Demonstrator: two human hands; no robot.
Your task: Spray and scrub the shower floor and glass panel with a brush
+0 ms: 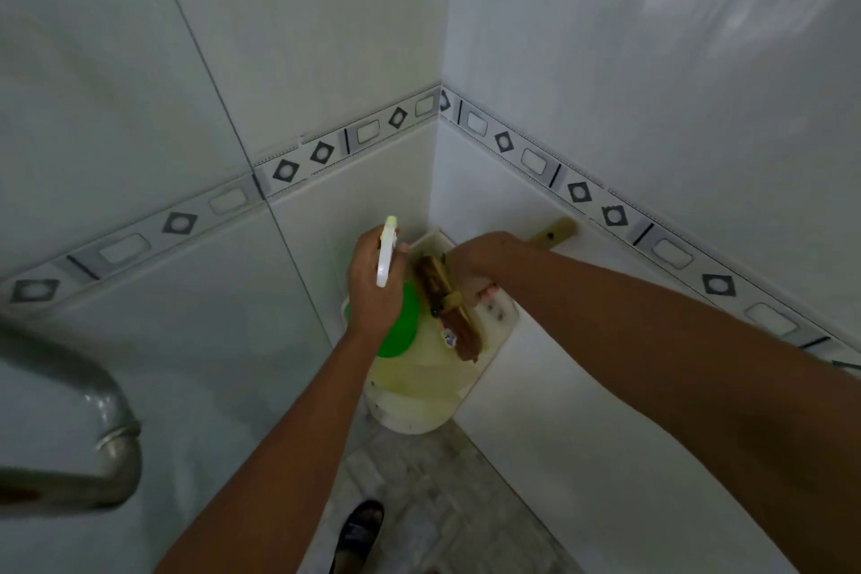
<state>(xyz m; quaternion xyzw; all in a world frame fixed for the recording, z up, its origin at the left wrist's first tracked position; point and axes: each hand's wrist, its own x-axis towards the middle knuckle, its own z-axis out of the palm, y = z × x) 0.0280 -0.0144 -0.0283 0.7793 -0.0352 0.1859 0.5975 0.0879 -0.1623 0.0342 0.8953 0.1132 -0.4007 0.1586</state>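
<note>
My left hand (372, 294) is closed around the neck of a green spray bottle (400, 326) with a white trigger head (386, 254), held over a white corner shelf (501, 317). My right hand (470, 266) grips a scrub brush with a tan handle (554, 232) and brown bristles (454, 317); the bristle head lies over the shelf, and the handle end sticks out past my wrist toward the right wall. The grey tiled shower floor (419, 480) shows below the shelf.
White tiled walls with a grey patterned border (321, 151) meet in the corner behind the shelf. A metal pipe (93, 424) curves in at the lower left. A foot in a dark sandal (358, 531) stands on the floor.
</note>
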